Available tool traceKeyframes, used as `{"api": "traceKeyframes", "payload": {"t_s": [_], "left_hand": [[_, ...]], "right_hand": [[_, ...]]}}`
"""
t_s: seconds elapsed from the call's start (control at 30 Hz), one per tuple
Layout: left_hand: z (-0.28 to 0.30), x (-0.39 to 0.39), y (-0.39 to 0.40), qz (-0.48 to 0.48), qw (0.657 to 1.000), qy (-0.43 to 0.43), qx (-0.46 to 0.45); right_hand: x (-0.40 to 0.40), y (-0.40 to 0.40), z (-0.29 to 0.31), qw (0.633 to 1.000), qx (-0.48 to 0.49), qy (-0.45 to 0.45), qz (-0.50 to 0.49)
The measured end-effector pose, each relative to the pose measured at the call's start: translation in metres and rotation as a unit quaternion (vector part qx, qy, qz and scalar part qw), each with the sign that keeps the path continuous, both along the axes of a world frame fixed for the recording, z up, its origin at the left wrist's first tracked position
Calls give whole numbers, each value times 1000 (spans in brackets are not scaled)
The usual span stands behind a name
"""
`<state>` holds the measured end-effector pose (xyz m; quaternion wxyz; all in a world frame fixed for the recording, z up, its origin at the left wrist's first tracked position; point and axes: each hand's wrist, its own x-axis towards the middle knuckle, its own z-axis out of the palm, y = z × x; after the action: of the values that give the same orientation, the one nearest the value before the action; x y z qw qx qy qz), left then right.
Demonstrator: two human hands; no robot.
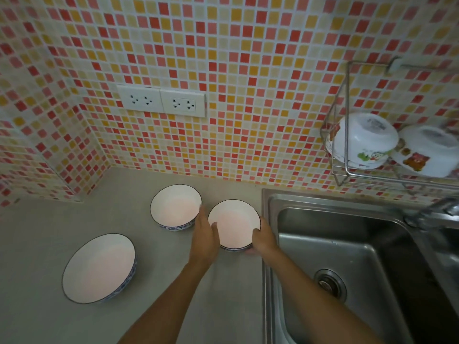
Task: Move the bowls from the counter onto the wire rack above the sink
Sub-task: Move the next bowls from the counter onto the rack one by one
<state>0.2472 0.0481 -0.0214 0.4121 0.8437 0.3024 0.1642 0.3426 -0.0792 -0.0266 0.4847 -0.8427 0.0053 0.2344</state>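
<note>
Three white bowls with dark rims and blue-patterned sides stand on the grey counter [49, 227]. The right bowl [233, 223] sits beside the sink, and both my hands hold it. My left hand [205, 234] clasps its left side with the thumb over the rim. My right hand [263, 238] clasps its right side, thumb on the rim. The middle bowl [175, 206] stands just behind my left hand. The large left bowl [99, 266] lies nearer me. The wire rack [347, 173] hangs on the wall at upper right.
Two white bowls with cartoon prints, one [365, 140] and another [429, 150], lie upside down on the rack. A steel sink [347, 256] with a drain fills the right side, a tap [437, 212] behind it. Wall sockets [161, 101] sit on the tiled wall.
</note>
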Motion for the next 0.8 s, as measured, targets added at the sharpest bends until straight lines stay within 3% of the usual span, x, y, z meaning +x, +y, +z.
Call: {"api": "traceKeyframes", "payload": {"t_s": [0.2,0.47,0.6,0.8], "left_hand": [[9,4,-26,-2,990,31,-138],[29,15,-115,-51,992,31,-109],[31,23,-179,-105,984,17,-143],[32,27,-264,-168,956,-25,-238]], "right_hand": [[-24,-51,17,989,114,73,-52],[-42,-162,33,928,299,192,-114],[-39,-228,38,900,328,265,-112],[-23,-312,39,901,328,258,-121]]}}
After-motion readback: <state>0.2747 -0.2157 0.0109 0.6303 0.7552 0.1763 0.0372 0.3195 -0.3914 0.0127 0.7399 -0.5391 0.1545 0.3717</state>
